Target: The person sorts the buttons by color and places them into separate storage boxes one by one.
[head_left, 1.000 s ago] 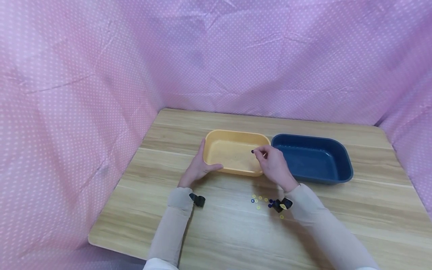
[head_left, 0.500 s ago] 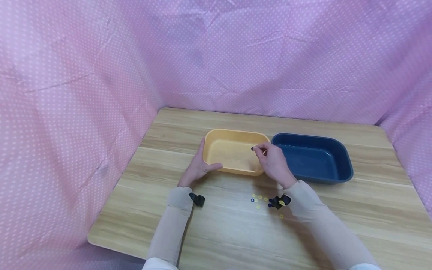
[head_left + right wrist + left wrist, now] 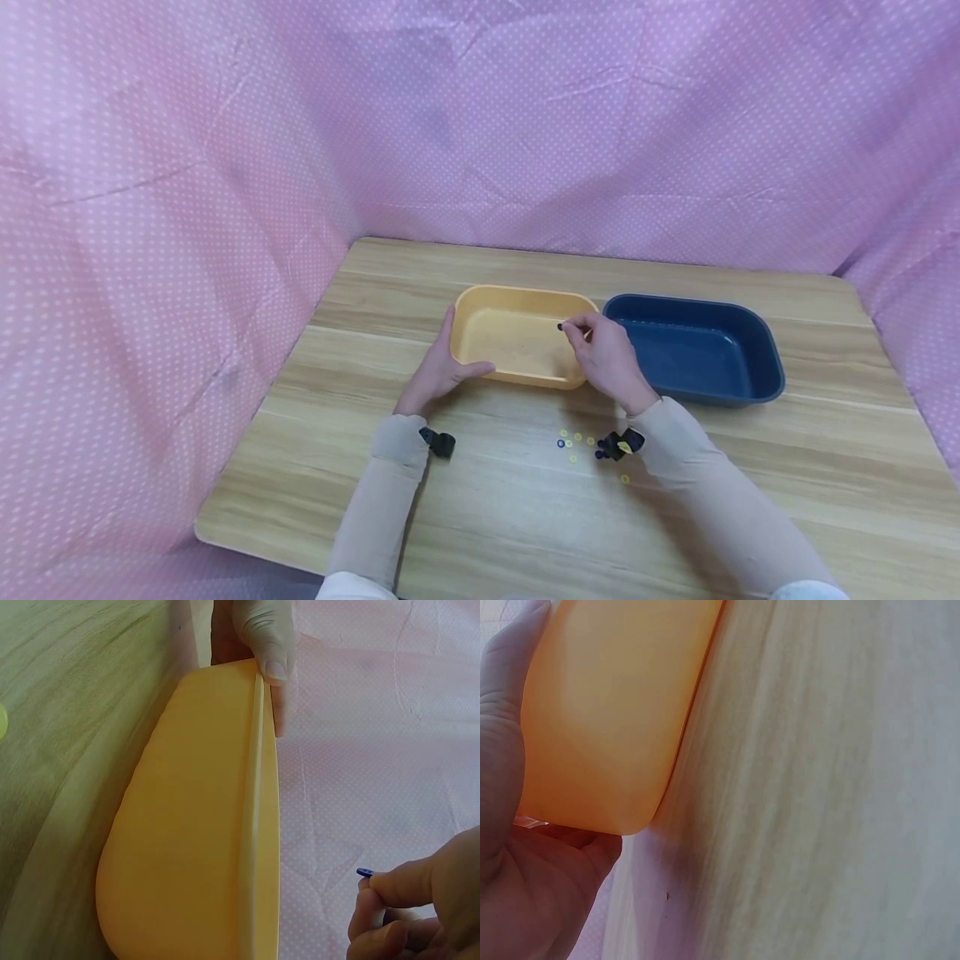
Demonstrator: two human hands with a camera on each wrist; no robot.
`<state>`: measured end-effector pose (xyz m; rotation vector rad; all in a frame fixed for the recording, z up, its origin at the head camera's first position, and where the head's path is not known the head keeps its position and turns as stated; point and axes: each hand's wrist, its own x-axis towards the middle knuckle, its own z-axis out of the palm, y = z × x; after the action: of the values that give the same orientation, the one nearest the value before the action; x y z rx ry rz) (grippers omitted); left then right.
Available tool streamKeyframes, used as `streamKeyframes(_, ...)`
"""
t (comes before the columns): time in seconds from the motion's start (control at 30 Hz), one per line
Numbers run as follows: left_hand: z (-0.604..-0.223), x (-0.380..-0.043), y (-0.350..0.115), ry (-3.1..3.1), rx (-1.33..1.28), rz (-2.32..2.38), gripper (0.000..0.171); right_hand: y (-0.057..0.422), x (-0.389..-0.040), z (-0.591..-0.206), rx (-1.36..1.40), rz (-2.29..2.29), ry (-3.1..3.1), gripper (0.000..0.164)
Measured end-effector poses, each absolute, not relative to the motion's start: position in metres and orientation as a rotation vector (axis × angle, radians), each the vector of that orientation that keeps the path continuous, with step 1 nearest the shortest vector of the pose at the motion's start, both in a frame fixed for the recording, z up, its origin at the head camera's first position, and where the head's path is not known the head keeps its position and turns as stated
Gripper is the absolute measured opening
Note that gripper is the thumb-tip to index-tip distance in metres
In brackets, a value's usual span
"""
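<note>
My left hand (image 3: 438,373) grips the left end of a yellow plastic bin (image 3: 528,380), its thumb along the front rim and the other fingers around the side. Above the right part of that bin, my right hand (image 3: 611,365) pinches a small dark blue button (image 3: 364,872) between thumb and forefinger. The right wrist view shows the button held out from the fingertips, past the bin's rim. In the left wrist view the bin's outer wall (image 3: 615,720) lies against the left hand's fingers and thumb.
A dark blue bin (image 3: 693,358) stands just right of the yellow one. Several yellow buttons (image 3: 573,458) and dark blue buttons (image 3: 561,444) lie on the wooden table (image 3: 495,517) in front, partly behind the right wrist camera (image 3: 621,444). Pink dotted cloth (image 3: 480,125) surrounds the table.
My right hand has shifted slightly away from me with the button, still over the yellow bin. The left hand keeps its grip on the bin's end.
</note>
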<state>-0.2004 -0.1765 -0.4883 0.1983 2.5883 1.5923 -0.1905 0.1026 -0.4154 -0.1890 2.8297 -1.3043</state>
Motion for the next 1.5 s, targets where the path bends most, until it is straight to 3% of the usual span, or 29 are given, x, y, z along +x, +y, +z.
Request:
streamKeyframes(1.0,-0.489,-0.2,-0.176,2.596,0.206,1.599,0.135,0.114,-0.183,-0.41,-0.163,-1.287,2.856,0.026)
streamKeyframes(1.5,-0.491,-0.201,-0.176,2.593,0.187,1.599,0.134,0.148,-0.137,-0.426,-0.106,-1.161,2.887,0.022)
